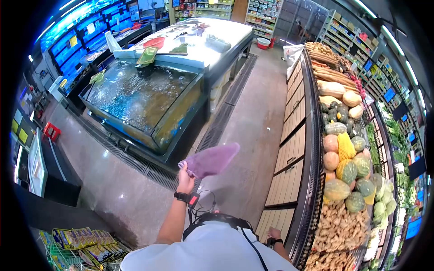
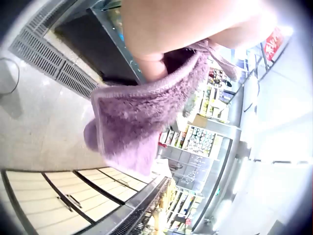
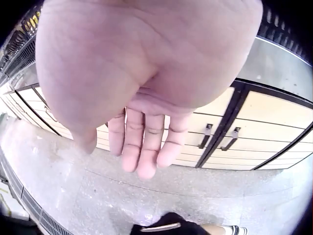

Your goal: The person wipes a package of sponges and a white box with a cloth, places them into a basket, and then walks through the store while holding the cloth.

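Observation:
A purple plush cloth (image 1: 213, 161) with a stitched hem sticks out from my left hand (image 1: 185, 181), which grips it by one end in front of my body. In the left wrist view the cloth (image 2: 139, 120) hangs in a fold from between thumb and fingers, its loose end dangling over the floor. My right hand (image 1: 273, 233) hangs low at my side by the cabinet fronts. The right wrist view has that palm (image 3: 146, 63) bare, its fingers (image 3: 146, 152) loosely extended and holding nothing.
A water-filled tank (image 1: 140, 97) stands ahead on the left, a white display counter (image 1: 226, 31) behind it. On the right runs a produce stand with pumpkins (image 1: 337, 189) and ginger (image 1: 341, 226) above wooden cabinets (image 1: 280, 189). A floor drain grate (image 1: 226, 110) edges the tank. Packets (image 1: 83, 237) sit lower left.

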Available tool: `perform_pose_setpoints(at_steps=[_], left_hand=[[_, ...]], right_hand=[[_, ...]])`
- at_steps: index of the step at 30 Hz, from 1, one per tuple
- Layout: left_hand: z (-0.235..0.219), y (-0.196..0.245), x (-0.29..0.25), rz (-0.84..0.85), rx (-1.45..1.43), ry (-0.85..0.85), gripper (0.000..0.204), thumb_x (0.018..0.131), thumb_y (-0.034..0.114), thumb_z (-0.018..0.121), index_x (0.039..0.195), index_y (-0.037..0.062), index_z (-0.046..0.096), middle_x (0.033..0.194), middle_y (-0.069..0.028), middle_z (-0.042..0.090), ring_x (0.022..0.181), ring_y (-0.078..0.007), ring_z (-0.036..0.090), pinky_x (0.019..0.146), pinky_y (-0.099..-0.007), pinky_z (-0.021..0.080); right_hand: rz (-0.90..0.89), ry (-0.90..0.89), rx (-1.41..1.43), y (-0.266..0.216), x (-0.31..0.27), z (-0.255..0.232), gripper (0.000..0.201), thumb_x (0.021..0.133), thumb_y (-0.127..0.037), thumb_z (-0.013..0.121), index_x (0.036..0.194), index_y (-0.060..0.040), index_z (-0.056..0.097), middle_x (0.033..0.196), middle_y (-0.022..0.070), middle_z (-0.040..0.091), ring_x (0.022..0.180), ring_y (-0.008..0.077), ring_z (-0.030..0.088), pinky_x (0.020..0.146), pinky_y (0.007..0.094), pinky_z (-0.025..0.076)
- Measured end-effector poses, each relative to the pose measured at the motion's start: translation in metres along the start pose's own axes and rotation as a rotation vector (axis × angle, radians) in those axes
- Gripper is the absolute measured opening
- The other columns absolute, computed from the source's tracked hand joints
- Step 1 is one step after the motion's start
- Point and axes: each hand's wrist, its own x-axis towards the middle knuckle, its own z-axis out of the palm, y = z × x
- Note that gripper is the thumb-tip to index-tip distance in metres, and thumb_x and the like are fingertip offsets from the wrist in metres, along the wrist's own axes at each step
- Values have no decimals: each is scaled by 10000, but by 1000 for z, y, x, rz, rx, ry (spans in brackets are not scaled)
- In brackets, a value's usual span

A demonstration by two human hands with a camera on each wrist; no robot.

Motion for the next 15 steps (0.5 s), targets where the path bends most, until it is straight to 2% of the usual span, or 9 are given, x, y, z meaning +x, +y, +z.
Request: perform_pose_setpoints(at_steps=[1,2,4,6,8,10,11,14,15], left_hand=[[13,-3,15,77,114,34,368,989,364,510,1117,26,577,1086,-76,656,967,-233,647,808,-363,519],[25,-8,28,71,115,34,368,989,364,510,1117,26,577,1086,-76,656,967,-233,647,808,-363,519],[48,-17,54,244,529,56,386,1015,367,443,1134,25,578,987,-74,678,782,-184,656,653,-335,506],[53,-25,91,330,1338,145,467,961,413,523,865,-38,595,787,-234,647,700,-278,659,609,-410,456],[72,-32,111,316,1425,-65,494,952,420,528,818,-51,587,759,-273,607,736,-301,658,633,-417,454],[96,-38,141,189,1452,-98,445,969,387,514,827,-23,612,776,-201,656,771,-256,664,648,-392,456],[109,-41,158,33,1257,-142,408,980,365,505,845,0,629,795,-154,671,805,-232,666,651,-380,456],[159,-45,205,-187,867,-212,306,1003,328,489,987,65,643,926,-29,686,905,-178,664,707,-341,492],[183,-46,217,-175,580,-210,303,1000,336,493,1049,65,620,984,-37,680,940,-184,659,761,-343,505]], right_hand=[[-33,11,4,-18,7,-3,76,864,-84,594,862,-10,578,663,119,572,507,189,529,446,281,395],[-30,16,5,-31,13,-3,76,864,-84,594,862,-10,578,663,119,572,507,189,529,446,281,395],[-64,80,11,-54,29,8,145,873,-140,610,937,-18,567,703,127,584,550,230,556,478,330,429],[-10,78,-32,-81,30,33,144,859,-151,571,848,-9,551,689,142,583,534,252,556,455,352,431],[46,77,-77,-96,55,43,185,846,-162,533,758,1,536,675,157,582,518,274,556,432,375,433],[53,-272,-169,-74,128,28,238,840,-225,462,778,-7,533,715,173,582,612,326,586,489,432,451],[251,-587,389,-74,159,21,304,832,-295,405,807,-17,525,701,165,552,622,336,565,526,460,445],[359,-458,453,-142,185,66,211,850,-212,444,812,-17,513,657,139,497,567,313,514,513,443,427],[216,-151,-5,-181,179,92,99,854,-108,498,804,-24,511,627,104,447,534,278,468,491,416,406]])
